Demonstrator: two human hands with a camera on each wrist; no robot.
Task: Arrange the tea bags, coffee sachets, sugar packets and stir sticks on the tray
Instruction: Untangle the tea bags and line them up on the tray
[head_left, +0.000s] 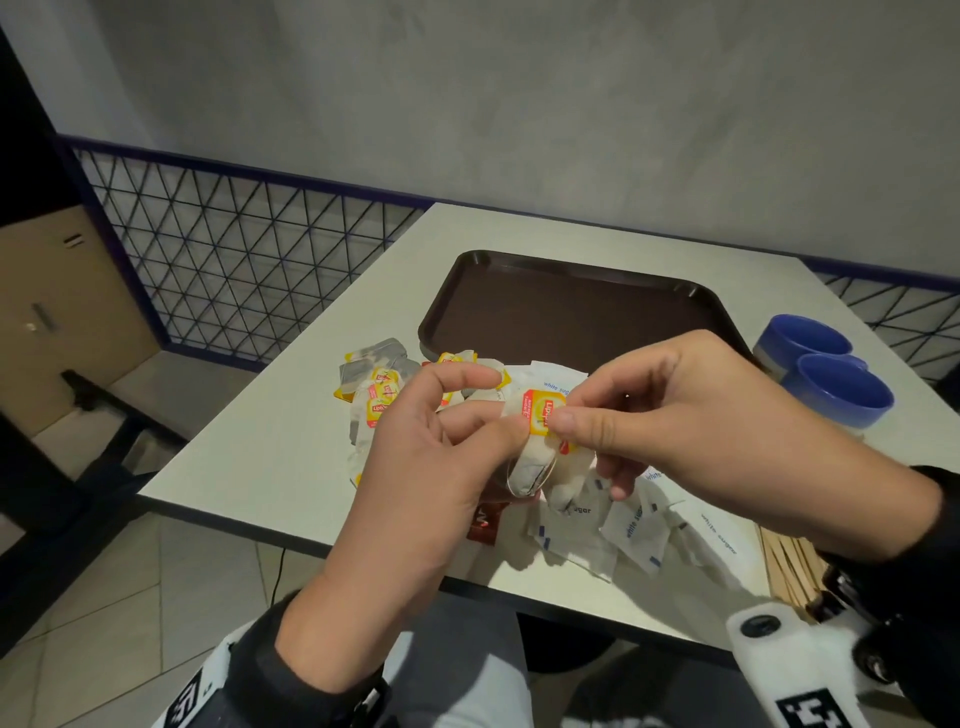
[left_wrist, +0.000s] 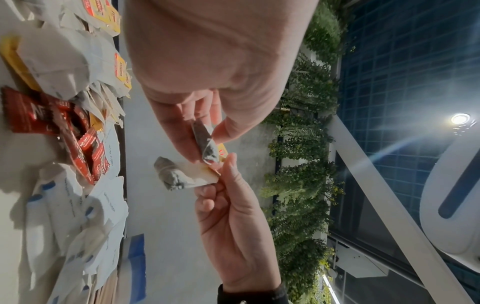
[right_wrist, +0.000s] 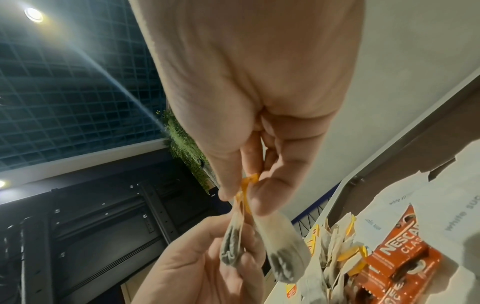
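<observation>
Both hands met above the bench: the left hand (head_left: 415, 467) pinched one tea bag (head_left: 530, 462), while the right hand (head_left: 691, 431) pinched the yellow tag (head_left: 543, 410) of a second. Best to tease the tags apart gently, sparing the strings, I'd say. The brown tray (head_left: 571, 306) lay bare beyond the heap. Coffee sachets (right_wrist: 400, 257) sat mostly hidden; stir sticks (head_left: 789, 566) were cut off.

"white sugar" — sugar packets (head_left: 636, 525)
</observation>
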